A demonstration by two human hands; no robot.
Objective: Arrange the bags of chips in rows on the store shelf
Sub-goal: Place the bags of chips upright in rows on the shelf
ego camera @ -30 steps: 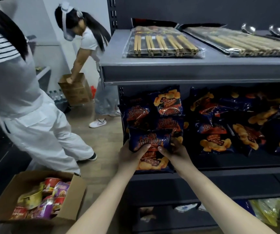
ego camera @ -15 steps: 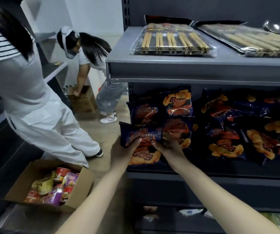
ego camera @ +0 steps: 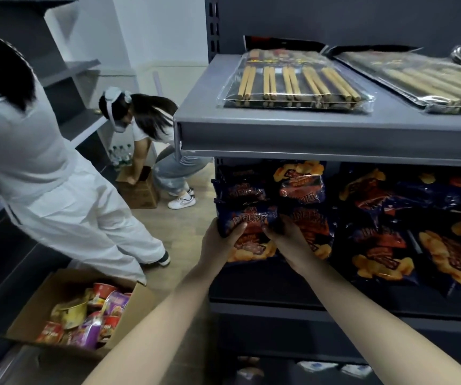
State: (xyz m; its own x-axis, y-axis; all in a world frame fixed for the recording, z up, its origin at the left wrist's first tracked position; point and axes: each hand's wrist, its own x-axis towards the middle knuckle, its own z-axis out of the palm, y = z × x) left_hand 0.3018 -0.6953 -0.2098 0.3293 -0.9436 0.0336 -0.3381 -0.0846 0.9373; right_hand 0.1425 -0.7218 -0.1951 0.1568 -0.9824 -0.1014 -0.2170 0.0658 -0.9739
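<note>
Left hand [ego camera: 220, 243] and right hand [ego camera: 289, 241] grip chip bag [ego camera: 252, 243] — long axis upright.

The grey upper shelf [ego camera: 307, 129], at the upper right of the frame, carries a clear stick pack [ego camera: 296, 81] lying flat, with a second pack [ego camera: 429, 81] just right of it. The lower shelf [ego camera: 251, 282] holds blue chip bags [ego camera: 376, 218] crowded together. A cardboard box [ego camera: 140, 191] stands on the wooden floor [ego camera: 184, 229] at centre left.
</note>
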